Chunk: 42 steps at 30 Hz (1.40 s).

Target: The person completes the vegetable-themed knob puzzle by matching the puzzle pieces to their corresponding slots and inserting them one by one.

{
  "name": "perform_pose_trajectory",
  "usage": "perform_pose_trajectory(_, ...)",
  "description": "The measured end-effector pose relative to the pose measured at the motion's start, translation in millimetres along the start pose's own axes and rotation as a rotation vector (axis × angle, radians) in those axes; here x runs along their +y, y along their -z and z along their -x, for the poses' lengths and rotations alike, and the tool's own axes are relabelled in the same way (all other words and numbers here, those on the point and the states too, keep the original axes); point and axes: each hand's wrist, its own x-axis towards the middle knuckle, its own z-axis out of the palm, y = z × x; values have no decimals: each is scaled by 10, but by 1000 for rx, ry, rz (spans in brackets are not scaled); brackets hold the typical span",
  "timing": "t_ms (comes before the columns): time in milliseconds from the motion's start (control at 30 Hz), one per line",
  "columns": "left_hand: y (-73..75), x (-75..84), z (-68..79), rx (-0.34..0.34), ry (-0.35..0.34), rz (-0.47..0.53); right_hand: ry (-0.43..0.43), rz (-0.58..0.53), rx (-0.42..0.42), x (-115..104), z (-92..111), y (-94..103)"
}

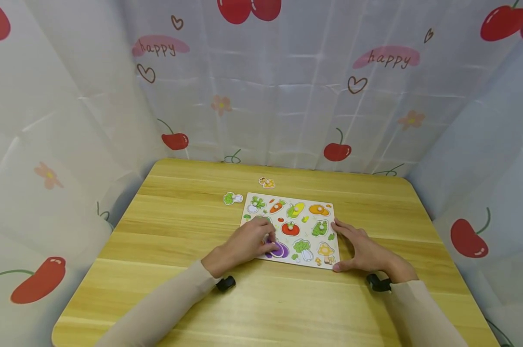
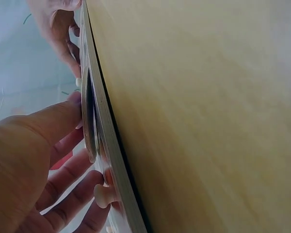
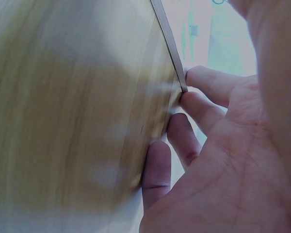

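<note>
A wooden vegetable puzzle board lies on the table. My left hand pinches a purple eggplant piece at the board's near left part. In the left wrist view the eggplant piece is tilted, one side apart from the board. My right hand touches the board's right edge, thumb at the near corner and fingers farther up. In the right wrist view, fingers rest against the board's edge and the tabletop. Tomato, corn, and several other knobbed pieces lie in the board. My left hand hides part of it.
A bok choy piece lies on the table left of the board. An orange-yellow mushroom-like piece lies behind it. The wooden table has a printed curtain behind and at both sides.
</note>
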Motion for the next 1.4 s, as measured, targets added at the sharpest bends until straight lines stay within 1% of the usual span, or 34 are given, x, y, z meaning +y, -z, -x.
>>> perform_pose_trajectory(233,-6,9,-29,-9,9,-17,-12,1,-3,-17,-6,10)
perform_pose_trajectory(433,29,27,-31,-33,20,6,-24,0,-9,-25,-8,15)
perform_pose_trajectory(567,47,35,-28,-47,14,13,-28,2,-12,-21,-13,18)
perform_pose_trajectory(800,55,49,-40,-52,-5,-3,-40,0,-21,-16,-21,30)
perform_pose_trajectory(1067,19,56,-60,-56,9,0,-28,-2,-18,-7,-16,25)
perform_pose_trajectory(1267,-11,65,-63,-49,29,-18,-13,-14,-16,-14,-2,24)
perform_pose_trajectory(1400,-10,72,-53,-49,29,-27,-12,-13,-18,-16,-6,21)
